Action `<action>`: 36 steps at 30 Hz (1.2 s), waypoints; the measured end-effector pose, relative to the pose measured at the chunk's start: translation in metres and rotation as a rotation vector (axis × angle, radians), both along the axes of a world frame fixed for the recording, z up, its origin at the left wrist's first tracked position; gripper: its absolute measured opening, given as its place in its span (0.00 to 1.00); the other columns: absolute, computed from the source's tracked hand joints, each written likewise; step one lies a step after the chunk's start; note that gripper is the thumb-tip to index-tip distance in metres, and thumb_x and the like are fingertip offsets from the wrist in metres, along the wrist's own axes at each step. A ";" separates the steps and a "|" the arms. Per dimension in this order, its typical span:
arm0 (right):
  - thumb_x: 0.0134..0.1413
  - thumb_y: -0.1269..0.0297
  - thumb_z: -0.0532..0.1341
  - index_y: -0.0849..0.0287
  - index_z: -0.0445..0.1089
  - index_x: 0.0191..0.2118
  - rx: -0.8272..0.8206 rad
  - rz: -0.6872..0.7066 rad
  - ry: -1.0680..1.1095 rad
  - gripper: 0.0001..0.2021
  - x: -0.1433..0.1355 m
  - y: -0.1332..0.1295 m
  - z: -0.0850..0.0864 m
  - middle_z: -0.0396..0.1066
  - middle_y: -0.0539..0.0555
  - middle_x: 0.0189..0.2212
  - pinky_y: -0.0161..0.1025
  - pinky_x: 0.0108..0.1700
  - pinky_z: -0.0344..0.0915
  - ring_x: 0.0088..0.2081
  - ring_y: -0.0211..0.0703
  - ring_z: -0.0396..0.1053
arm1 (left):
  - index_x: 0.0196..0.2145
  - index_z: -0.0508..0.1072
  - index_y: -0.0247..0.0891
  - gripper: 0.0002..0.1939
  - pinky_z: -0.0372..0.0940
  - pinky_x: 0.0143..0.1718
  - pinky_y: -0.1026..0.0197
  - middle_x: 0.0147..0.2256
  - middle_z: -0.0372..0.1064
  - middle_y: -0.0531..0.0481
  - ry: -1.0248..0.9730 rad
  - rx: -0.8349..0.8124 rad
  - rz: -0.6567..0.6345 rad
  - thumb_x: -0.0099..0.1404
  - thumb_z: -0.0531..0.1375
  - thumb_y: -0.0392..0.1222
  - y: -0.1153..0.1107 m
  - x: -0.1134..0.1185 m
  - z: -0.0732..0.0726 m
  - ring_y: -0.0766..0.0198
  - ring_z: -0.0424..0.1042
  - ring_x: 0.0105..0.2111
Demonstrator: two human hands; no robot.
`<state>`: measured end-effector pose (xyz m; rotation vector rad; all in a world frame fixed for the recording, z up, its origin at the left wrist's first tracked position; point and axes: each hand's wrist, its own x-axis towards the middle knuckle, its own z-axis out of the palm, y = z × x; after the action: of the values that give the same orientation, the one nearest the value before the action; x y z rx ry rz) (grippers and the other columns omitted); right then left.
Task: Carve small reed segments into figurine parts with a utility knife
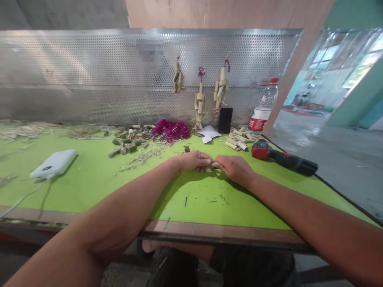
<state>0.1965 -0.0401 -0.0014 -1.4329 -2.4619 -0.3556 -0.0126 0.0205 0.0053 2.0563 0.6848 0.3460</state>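
Note:
My left hand [196,160] and my right hand [235,165] meet just above the green tabletop, fingertips touching or nearly so. Between them shows a short greyish-green stick piece [210,169], like the cut stem pieces lying further back; my left fingers are closed around it. My right thumb and fingers are pinched together at its right end, where something thin and dark shows, too small to name. Dark slivers and crumbs [186,201] lie on the table in front of the hands. A small brown scrap [187,149] sits just behind my left hand.
Behind lie cut stem pieces [128,146], purple string [171,130], white paper [209,133] and pale peeled pieces [237,140]. Jointed stick figures [200,103] hang on perforated metal. A power tool [284,158] and bottle [259,117] are right; a white power bank [54,164] is left.

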 end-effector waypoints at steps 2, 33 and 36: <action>0.65 0.50 0.47 0.58 0.69 0.34 0.010 0.008 -0.005 0.21 0.000 0.001 0.000 0.73 0.54 0.28 0.36 0.28 0.43 0.27 0.41 0.65 | 0.44 0.75 0.35 0.18 0.59 0.29 0.64 0.27 0.68 0.51 -0.007 -0.005 0.007 0.66 0.54 0.49 -0.001 0.001 0.001 0.70 0.64 0.25; 0.63 0.50 0.48 0.57 0.70 0.30 -0.016 0.140 0.011 0.21 0.003 -0.001 -0.008 0.72 0.52 0.26 0.36 0.29 0.44 0.27 0.39 0.63 | 0.46 0.70 0.34 0.15 0.61 0.31 0.64 0.29 0.66 0.51 -0.016 -0.039 -0.027 0.67 0.53 0.45 0.006 0.002 -0.005 0.70 0.63 0.26; 0.64 0.49 0.46 0.58 0.69 0.31 0.057 0.017 0.088 0.23 0.003 0.000 -0.007 0.72 0.53 0.27 0.37 0.30 0.45 0.28 0.40 0.63 | 0.47 0.69 0.36 0.15 0.61 0.32 0.64 0.31 0.66 0.51 -0.034 -0.033 -0.057 0.67 0.53 0.45 0.007 0.002 -0.007 0.70 0.63 0.28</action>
<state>0.1995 -0.0402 -0.0084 -1.3736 -2.3734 -0.3484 -0.0109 0.0279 -0.0013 2.0296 0.6059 0.3342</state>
